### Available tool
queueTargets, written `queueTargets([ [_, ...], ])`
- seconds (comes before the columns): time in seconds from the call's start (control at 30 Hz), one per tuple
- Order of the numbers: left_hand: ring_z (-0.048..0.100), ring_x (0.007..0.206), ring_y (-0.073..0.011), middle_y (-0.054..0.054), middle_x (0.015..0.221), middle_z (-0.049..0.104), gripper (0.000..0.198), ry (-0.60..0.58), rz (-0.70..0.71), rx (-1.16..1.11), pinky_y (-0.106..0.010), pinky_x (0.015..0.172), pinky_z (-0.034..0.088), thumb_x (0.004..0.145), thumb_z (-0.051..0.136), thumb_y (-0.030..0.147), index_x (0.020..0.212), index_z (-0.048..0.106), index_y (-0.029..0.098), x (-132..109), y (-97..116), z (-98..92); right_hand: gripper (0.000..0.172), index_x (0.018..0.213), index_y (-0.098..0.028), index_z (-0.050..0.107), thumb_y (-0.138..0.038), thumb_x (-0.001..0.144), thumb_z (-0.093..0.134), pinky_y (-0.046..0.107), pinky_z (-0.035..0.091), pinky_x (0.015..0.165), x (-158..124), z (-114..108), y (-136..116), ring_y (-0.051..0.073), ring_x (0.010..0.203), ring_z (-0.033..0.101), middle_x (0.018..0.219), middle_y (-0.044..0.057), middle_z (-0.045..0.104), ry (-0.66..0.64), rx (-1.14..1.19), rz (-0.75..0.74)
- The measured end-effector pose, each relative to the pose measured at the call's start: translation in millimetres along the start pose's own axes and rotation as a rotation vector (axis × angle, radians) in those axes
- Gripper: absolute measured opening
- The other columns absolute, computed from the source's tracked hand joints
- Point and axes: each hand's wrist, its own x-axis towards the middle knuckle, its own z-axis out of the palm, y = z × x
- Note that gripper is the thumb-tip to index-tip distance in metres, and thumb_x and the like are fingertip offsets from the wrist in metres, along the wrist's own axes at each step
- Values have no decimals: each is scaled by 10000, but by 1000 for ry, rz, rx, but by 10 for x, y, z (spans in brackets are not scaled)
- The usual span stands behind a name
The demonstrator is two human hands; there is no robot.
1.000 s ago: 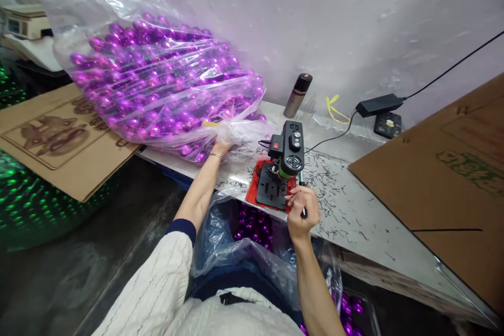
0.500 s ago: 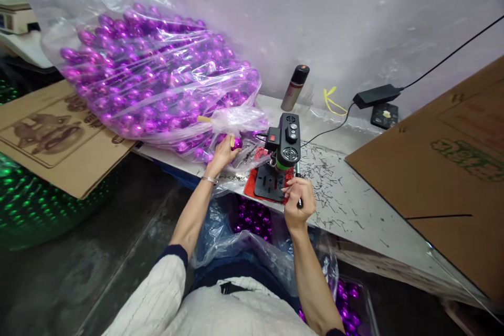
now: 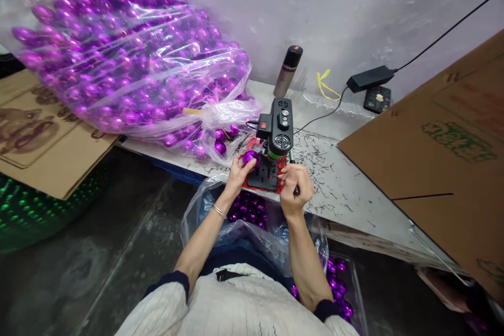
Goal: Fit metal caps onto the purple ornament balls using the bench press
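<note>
My left hand pinches a shiny purple ball at the left side of a small black bench machine. The ball is near the machine's working end, above its slotted base plate; whether the two touch I cannot tell. My right hand is wrapped round the machine's lever handle, whose black end shows below the fingers. A red mat lies under the base plate. Left of the machine, a big clear bag of purple balls lies with its mouth towards it, a few balls at the opening.
Black bits litter the white table. Behind the machine stand a spray can and a power adapter with its cable. A cardboard box is at right, cardboard at left. Purple balls fill an open bag below the table edge.
My left hand has moved from the bag's mouth rightward to the machine, bringing a purple ball. My right hand stays on the lever handle. The view has shifted slightly.
</note>
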Motion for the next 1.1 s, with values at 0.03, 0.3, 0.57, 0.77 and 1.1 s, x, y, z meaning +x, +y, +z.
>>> queueTargets([
  [0.03,705,1148,-253,-117,1268,711,718,1,69,78,-445,1052,544,808,814,544,1373,525,209,0,-38,32,289,715,-222,567,-137,977,481,296,485,654,29,-8,-8,140,695,625,707,-2,627,-2,-5,-6],
  [0.3,606,1293,-330,-135,1368,674,642,4,385,826,-507,1126,399,840,806,498,1384,588,234,-79,-280,60,244,763,-221,570,-118,968,488,277,484,647,31,-25,3,134,707,623,731,-1,629,-22,-20,-49],
  [0.57,649,1211,-290,-137,1293,702,577,-77,561,935,-480,1120,418,935,693,497,1411,539,208,-86,-372,106,248,758,-223,562,-123,970,483,273,507,644,-6,-20,25,140,724,635,720,3,623,-18,-16,-58],
  [0.77,648,1219,-299,-160,1328,679,625,-128,576,941,-476,1087,461,958,650,511,1465,487,183,-48,-391,94,237,768,-218,576,-122,967,492,268,516,646,-17,-22,28,138,728,646,735,4,636,-18,-20,-51],
  [1.1,606,1292,-318,-169,1377,647,630,-158,504,881,-492,1106,447,940,670,517,1448,504,184,-43,-371,85,240,762,-226,584,-149,967,485,285,538,620,-123,6,68,146,705,655,758,14,654,0,8,-7],
])
